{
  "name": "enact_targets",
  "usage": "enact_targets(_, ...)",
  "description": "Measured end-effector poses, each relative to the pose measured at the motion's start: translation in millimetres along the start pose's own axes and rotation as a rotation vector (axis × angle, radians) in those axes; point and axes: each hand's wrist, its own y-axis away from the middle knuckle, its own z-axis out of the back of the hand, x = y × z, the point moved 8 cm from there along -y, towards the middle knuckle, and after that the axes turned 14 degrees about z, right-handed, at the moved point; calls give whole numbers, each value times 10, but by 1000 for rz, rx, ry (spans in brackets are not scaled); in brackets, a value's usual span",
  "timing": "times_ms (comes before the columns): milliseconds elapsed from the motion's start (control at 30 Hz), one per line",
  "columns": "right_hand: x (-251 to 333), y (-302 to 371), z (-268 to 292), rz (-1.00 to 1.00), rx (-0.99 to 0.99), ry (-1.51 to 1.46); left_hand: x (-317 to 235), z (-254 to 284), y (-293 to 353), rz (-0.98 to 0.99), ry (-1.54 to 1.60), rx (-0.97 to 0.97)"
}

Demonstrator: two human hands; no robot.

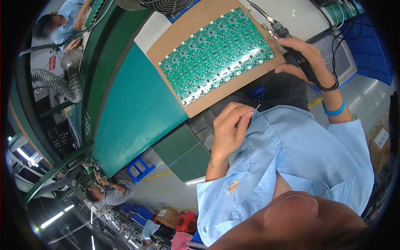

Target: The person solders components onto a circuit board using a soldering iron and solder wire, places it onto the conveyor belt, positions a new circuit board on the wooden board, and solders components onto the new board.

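A green panel of circuit boards (216,54), dense with small parts, lies on a brown sheet (171,39) in front of me. My right hand (312,52) is closed around the black handle of a soldering iron (280,30) beside the panel's right edge. Its metal tip end points up and away from me, past the panel's far right corner. Close to my chest, below the panel, my left hand (231,125) pinches a thin pale piece (258,106) between thumb and fingers. Only its short end shows, so I cannot tell what it is.
A teal bench mat (137,104) spreads left of the brown sheet. Dark cables (335,46) hang at the right, near a blue bin (371,46). A round fan grille (168,5) stands at the far edge. Co-workers sit at the upper left and lower left, near a blue stool (140,168).
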Motion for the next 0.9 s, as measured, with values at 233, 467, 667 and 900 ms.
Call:
enact_targets(233, -17, -22, -12, -20, 26, -17, -48, -255, -83, -37, -28, -18)
enact_targets(467, 321, -135, 68, 9, -43, -59, -251, -296, -199, -122, -185, -93)
enact_targets(667, 571, -110, 11, -17, -73, -93, -369, -436, -362, -165, -184, -77)
enact_targets(900, 522, -21, 56, -39, -108, -111, -456, -531, -420, -188, -192, -63)
